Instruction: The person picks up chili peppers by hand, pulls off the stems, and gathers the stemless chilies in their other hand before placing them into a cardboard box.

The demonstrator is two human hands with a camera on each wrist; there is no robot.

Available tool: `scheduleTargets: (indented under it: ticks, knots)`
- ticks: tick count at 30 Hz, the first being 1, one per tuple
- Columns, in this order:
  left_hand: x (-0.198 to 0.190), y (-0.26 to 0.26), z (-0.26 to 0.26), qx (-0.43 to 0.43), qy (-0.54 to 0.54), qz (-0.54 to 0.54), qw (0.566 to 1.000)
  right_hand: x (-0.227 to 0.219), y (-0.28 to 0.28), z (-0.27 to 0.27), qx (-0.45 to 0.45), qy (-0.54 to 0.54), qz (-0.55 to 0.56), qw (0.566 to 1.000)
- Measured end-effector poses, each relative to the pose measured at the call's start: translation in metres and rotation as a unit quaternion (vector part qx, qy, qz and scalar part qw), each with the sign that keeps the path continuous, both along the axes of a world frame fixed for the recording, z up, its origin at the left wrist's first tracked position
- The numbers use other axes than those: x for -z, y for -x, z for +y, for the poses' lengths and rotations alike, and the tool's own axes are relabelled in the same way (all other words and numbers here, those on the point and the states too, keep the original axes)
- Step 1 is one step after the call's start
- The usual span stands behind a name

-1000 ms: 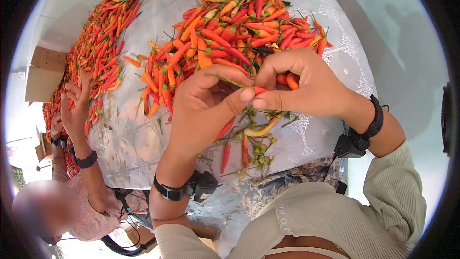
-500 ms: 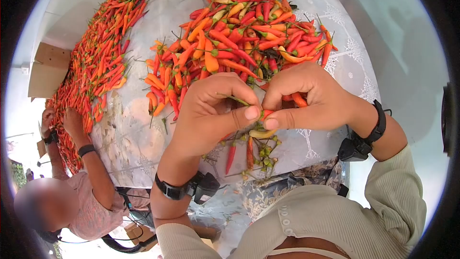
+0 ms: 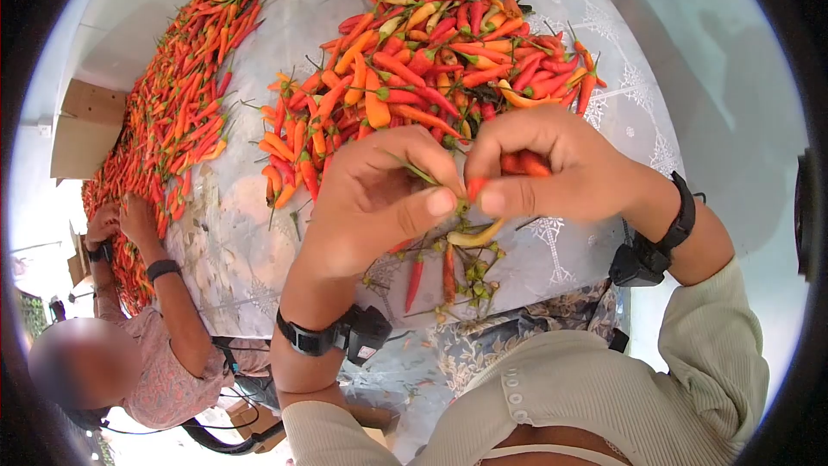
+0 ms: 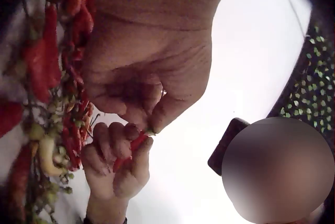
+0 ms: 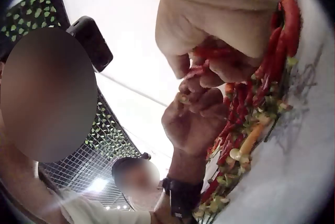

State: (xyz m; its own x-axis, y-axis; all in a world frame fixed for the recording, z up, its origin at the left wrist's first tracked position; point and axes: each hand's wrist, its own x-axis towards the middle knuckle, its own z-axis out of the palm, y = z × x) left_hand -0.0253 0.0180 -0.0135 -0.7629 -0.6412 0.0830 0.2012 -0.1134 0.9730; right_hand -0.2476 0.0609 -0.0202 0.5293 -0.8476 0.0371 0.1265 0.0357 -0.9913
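Note:
My right hand [image 3: 569, 164] pinches a red chili [image 3: 475, 187] between thumb and forefinger. More red chilies [image 3: 526, 163] are tucked in the curled fingers of that same hand. Close beside it, my left hand [image 3: 371, 198] pinches a thin green chili stem [image 3: 417, 172] at the chili's capped end. In the left wrist view the red chili [image 4: 138, 143] spans the short space between both hands' fingertips. Just beyond the hands lies a heap of red, orange and yellow chilies [image 3: 414, 60]. Below them on the tablecloth sit picked green stems [image 3: 476, 280] and a pale yellow chili [image 3: 474, 236].
A larger chili pile [image 3: 190, 78] covers the table's left side, beside cardboard [image 3: 89, 129]. Another person's hands [image 3: 134, 220] work at that pile. A red chili [image 3: 415, 285] lies near the front edge of the patterned tablecloth [image 3: 250, 250].
Both hands dropped slightly toward the table's front edge, then the fingertips drew a little apart at the chili's stem end. The other person's hands lowered into the left pile.

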Motion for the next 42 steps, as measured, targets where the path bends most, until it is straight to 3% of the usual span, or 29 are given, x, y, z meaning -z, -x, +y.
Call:
scheduleTargets:
  ticks: [2,3,6,9,11,13,16,19,22,25,31,34,37,40,42]
  knots:
    - [0.0,0.0,0.0,-0.029,0.019,0.004,0.999,-0.003,0.001,-0.005,0.038,-0.097,-0.044,0.994]
    - [0.001,0.0,0.0,-0.044,0.029,0.006,0.999,0.0,0.003,-0.009,0.046,-0.071,-0.052,0.995]
    - [-0.005,0.007,0.007,-0.074,0.088,-0.017,0.993,-0.009,0.004,-0.012,0.128,-0.155,-0.135,0.97]
    - [-0.006,0.002,0.005,-0.122,0.216,-0.093,0.964,-0.002,0.013,-0.018,0.121,-0.224,-0.237,0.937]
    - [-0.003,0.003,0.008,-0.271,0.211,-0.171,0.923,0.002,0.014,-0.021,0.113,-0.25,-0.281,0.92]
    - [-0.005,0.007,0.008,-0.41,0.228,-0.256,0.845,0.003,0.014,-0.021,0.109,-0.248,-0.291,0.918]
    - [-0.008,0.004,-0.001,-0.419,0.389,-0.361,0.736,0.005,0.014,-0.021,0.117,-0.238,-0.273,0.925]
    - [-0.001,-0.001,-0.004,-0.358,0.449,-0.445,0.687,0.006,0.013,-0.021,0.115,-0.237,-0.271,0.926]
    - [0.006,0.0,-0.007,-0.361,0.474,-0.456,0.662,0.004,0.012,-0.02,0.122,-0.233,-0.268,0.927]
    - [0.004,0.001,-0.008,-0.37,0.432,-0.454,0.686,0.004,0.013,-0.019,0.112,-0.231,-0.264,0.93]
    - [0.005,0.004,-0.005,-0.407,0.4,-0.347,0.744,0.002,0.009,-0.018,0.11,-0.215,-0.236,0.941]
    - [0.006,0.004,-0.009,-0.419,0.488,-0.242,0.727,-0.002,0.007,-0.014,0.141,-0.203,-0.202,0.948]
    - [0.006,0.006,-0.005,-0.38,0.521,-0.217,0.733,0.001,0.01,-0.014,0.141,-0.17,-0.185,0.958]
    - [0.005,0.011,-0.001,-0.326,0.497,-0.169,0.786,0.001,0.007,-0.013,0.207,-0.114,-0.153,0.96]
    - [0.004,0.013,0.008,-0.289,0.47,-0.2,0.809,-0.005,0.008,-0.01,0.213,-0.089,-0.104,0.967]
